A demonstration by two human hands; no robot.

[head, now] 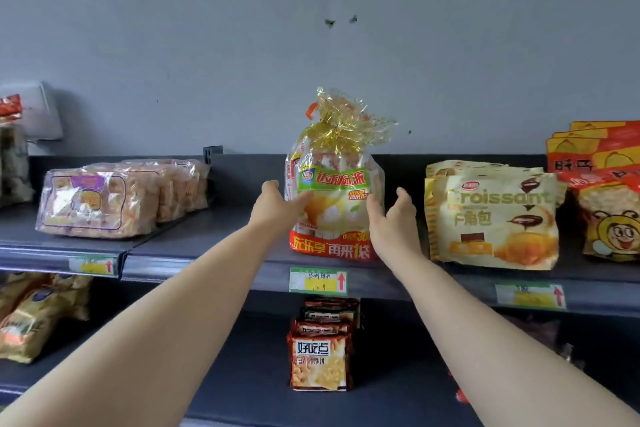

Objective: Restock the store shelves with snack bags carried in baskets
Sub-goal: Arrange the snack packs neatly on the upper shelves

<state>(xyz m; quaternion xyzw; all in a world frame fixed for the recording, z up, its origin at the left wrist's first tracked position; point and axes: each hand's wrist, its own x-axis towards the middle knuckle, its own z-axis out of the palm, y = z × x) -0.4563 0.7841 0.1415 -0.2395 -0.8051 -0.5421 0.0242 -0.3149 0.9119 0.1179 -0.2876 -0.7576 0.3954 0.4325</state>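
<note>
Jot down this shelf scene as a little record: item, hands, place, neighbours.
Item: snack bag, upright, top tied with gold ribbon
Left hand: touches the bag's left side
Right hand: fingers against its right side
Place: upper shelf, above a price tag
Right neighbour: croissant bags
Left neighbour: clear-wrapped pastry packs
Below: cracker packs

The snack bag (337,198) stands upright near the front edge of the dark shelf (207,246). It is clear plastic with a green label, a red bottom band and a gathered top tied with gold ribbon.
</note>
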